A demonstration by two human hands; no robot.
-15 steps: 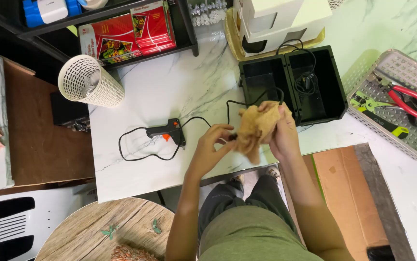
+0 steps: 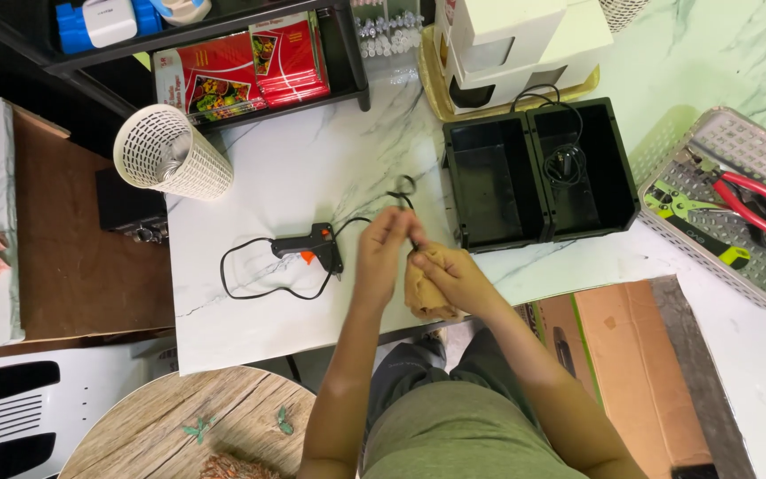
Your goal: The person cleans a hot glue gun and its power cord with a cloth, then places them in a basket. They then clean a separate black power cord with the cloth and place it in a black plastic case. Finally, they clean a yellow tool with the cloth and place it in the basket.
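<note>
Both hands meet at the near edge of the marble tabletop, just right of the black glue gun. Left hand is pinched shut on a thin black cord; right hand is wrapped around a tan cloth bundle. Beyond the glue gun's right sits a black two-compartment bin; far left of it, a white mesh basket.

The right hand grips a tan, matt, cloth-like bundle; the left hand pinches a thin black cord above it. Left of the grip lies a black plastic glue gun on a glossy marble-patterned tabletop; beyond the grip stands a smooth black plastic bin.
</note>
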